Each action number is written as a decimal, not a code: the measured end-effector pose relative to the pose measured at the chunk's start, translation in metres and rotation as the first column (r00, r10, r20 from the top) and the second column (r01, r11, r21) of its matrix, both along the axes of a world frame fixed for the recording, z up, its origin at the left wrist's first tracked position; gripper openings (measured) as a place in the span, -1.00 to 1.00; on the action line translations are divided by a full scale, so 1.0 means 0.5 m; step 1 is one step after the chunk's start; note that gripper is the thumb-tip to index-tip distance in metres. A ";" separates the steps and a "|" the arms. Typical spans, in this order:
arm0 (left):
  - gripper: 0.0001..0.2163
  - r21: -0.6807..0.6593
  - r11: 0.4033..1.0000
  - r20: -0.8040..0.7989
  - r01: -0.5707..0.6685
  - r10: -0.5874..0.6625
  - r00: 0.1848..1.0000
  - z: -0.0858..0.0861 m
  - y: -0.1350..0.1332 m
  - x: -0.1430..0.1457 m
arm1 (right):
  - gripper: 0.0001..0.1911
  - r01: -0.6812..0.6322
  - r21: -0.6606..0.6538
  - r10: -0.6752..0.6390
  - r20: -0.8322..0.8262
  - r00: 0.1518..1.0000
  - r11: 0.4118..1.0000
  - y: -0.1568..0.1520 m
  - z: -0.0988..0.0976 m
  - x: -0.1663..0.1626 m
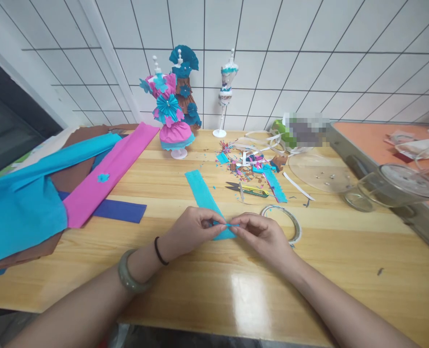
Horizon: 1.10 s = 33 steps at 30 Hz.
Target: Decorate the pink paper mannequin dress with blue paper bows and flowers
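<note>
My left hand [189, 228] and my right hand [264, 238] meet at the middle of the table, each with thumb and fingertips pinched together. Between them they grip a narrow, bunched bit of blue crepe paper [229, 225]. Under the fingers lies a flat blue crepe paper strip [201, 189], slanting away to the upper left; whether the pinched bit is joined to it I cannot tell. A roll of tape [297, 227] rests just beside my right hand. Beyond the hands lie yellow-and-green thread snips [252, 189], blades pointing left.
Folded crepe paper in pink [109, 179], blue [22, 217] and brown covers the left side. Small dress forms, a pink-and-blue one [170, 130], a brown-and-teal one [184, 87] and a barer one [227, 89], stand along the tiled wall. Paper scraps [241, 166] and a clear cup [392, 186] are to the right.
</note>
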State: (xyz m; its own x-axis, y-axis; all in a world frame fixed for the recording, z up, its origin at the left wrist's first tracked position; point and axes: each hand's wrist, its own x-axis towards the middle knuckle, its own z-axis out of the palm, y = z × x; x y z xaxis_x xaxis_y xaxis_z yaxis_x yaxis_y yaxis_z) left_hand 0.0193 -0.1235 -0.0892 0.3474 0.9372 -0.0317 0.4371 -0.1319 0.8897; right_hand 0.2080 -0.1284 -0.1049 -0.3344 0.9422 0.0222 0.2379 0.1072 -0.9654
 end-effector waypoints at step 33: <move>-0.82 -0.191 0.981 0.342 0.022 0.045 0.938 0.006 0.006 -0.013 | -0.82 0.046 -0.127 -0.069 -0.182 0.981 0.991 0.008 0.019 0.011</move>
